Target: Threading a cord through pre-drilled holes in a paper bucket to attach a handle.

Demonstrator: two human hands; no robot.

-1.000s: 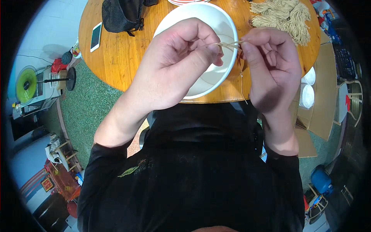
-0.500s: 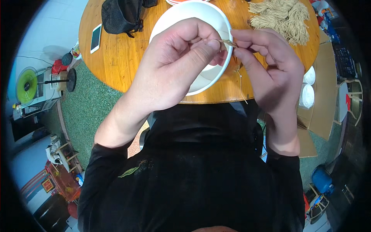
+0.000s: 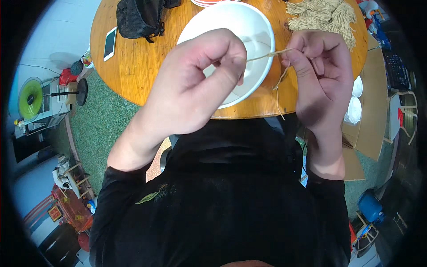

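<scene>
A thin tan string (image 3: 267,55) runs taut between my two hands, above the right part of a large white bowl (image 3: 242,20). My left hand (image 3: 200,84), its fingers closed, pinches one end over the bowl. Right of the rim, my right hand (image 3: 322,78) grips the other end between thumb and forefinger. A loose tail of the string (image 3: 281,79) hangs below the right thumb, and a thin pale thread (image 3: 279,104) lies near the table's front edge. Beyond my right hand is a heap of beige yarn (image 3: 327,20).
The round wooden table (image 3: 142,73) carries a white phone (image 3: 110,43) and a black mesh bag (image 3: 140,20) at left. Red-and-white plates (image 3: 212,2) sit behind the bowl. White rolls (image 3: 353,110) stand by the cardboard (image 3: 372,107) on the right. A green fan (image 3: 31,98) stands far left.
My hands have drawn apart, the left going slightly left and the right slightly right. More string now stretches between them. The bowl has shifted a little to the right.
</scene>
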